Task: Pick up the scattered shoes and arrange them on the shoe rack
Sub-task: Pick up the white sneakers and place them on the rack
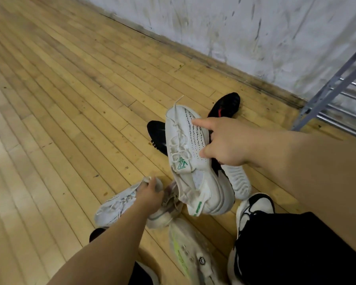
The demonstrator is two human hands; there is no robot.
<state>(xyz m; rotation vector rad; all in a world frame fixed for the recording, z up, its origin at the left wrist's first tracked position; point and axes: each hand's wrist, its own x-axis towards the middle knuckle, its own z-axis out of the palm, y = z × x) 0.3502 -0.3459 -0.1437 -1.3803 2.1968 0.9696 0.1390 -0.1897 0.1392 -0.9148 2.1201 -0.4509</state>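
- White shoes, four counted:
  - The right hand (224,144) holds a white shoe with a green logo (190,161) off the floor (70,99). Its forefinger lies along the upper, the thumb presses the side, and the other fingers are hidden behind it.
  - The left hand (150,194) has its fingers curled into the heel opening of a second white shoe (115,209), which lies on the boards.
  - A grubby white shoe (167,210) touches that one and is partly hidden under the left hand.
  - A striped white shoe (190,254), with a yellow-green band, is blurred and cut off by the bottom edge.
- Black shoes, two counted, both on the floor:
  - A red-marked black shoe (224,105) lies near the wall (255,27).
  - A plain black shoe (157,133) is half hidden behind the lifted shoe.
- A ribbed white sole (237,179) shows below the right hand. What shoe it belongs to cannot be told.
- One shoe rack (335,89), of grey metal, stands at the right edge. Only a corner of it shows.
- A dark shape (97,233) beneath the left forearm is too hidden to name.
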